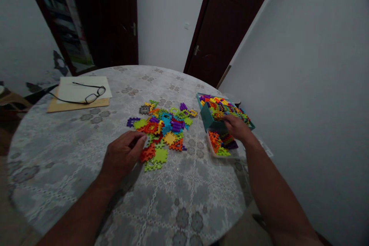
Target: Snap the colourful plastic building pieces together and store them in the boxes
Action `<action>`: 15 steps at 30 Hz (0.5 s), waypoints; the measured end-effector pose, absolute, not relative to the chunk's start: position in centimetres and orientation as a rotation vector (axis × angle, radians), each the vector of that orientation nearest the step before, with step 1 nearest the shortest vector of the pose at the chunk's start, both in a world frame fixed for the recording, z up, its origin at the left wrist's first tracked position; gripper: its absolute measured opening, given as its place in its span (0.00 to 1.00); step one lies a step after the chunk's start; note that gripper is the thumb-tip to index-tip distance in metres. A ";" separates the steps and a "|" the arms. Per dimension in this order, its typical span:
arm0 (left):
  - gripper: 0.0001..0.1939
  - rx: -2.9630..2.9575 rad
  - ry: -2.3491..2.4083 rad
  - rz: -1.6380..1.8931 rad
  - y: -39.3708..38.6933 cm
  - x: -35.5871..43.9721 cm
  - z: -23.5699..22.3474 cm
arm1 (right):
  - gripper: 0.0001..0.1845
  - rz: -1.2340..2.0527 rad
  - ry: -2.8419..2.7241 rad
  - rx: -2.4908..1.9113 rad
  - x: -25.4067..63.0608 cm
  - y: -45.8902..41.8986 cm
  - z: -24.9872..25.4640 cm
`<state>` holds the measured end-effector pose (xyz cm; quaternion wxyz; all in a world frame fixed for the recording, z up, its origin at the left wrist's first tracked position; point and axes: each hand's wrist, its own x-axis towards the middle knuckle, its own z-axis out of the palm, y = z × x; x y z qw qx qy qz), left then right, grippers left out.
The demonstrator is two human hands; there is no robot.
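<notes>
Left grip (122, 153) curls beside coloured pieces (170, 138); right grip (235, 126) adjoins teal box (206, 118); closures unclear.

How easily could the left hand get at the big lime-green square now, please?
Probably yes: the left hand is close by, and the lime-green square looks uncovered, with only a flat red piece between them.

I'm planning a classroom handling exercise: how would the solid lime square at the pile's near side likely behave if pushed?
The lime square is probably stiff, its face looking flat. Lying low, it should slide rather than roll. Its toothed edge might catch the nearby red piece.
</notes>
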<state>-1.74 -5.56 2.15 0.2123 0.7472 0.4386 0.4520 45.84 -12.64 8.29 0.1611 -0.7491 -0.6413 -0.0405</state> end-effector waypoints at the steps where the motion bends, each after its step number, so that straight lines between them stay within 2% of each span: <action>1: 0.15 2.054 1.257 1.268 -5.5 -1.8 2.2 | 0.19 -0.172 -1.819 -2.125 45.2 -13.0 8.5; 4: 0.15 1.974 1.392 1.286 -5.3 -2.1 2.3 | 0.18 -0.273 -1.819 -1.992 42.2 -14.1 9.4; 8: 0.15 1.981 1.452 1.236 -4.9 -2.2 2.0 | 0.16 -0.051 -1.949 -1.789 35.8 -14.7 9.7; 12: 0.13 2.139 1.420 1.162 -4.7 -2.0 1.5 | 0.16 0.260 -2.143 -1.762 29.5 -13.8 7.1; 15: 0.12 2.257 1.331 1.143 -4.8 -1.8 1.1 | 0.15 0.243 -2.158 -1.902 26.7 -13.0 4.4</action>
